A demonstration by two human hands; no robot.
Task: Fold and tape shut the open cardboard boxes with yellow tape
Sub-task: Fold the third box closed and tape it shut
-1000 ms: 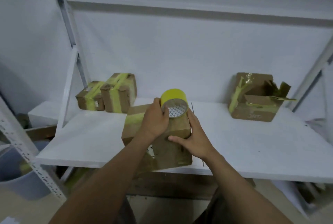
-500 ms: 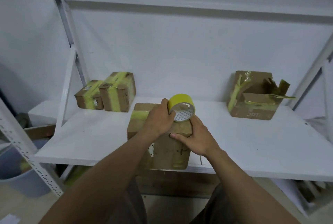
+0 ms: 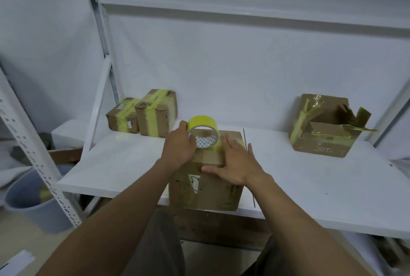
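Note:
A closed cardboard box [image 3: 210, 189] sits at the front edge of the white shelf [image 3: 321, 191]. My left hand [image 3: 179, 145] grips a roll of yellow tape [image 3: 203, 130] held on the box's top. My right hand [image 3: 233, 160] lies flat on the top's right side, fingers straight, thumb along the front edge. An open box [image 3: 324, 129] with raised flaps and yellow tape scraps stands at the back right. Two boxes taped shut with yellow tape [image 3: 144, 117] stand at the back left.
White shelf uprights [image 3: 40, 149] slant at the left, another shelf board [image 3: 244, 7] runs overhead. A grey bucket [image 3: 33, 204] stands on the floor at lower left. Bare shelf lies between the middle box and the open box.
The box has been set squarely down on the shelf. My left hand carried the tape roll a little back over the top. My right hand flattened out on the box's top.

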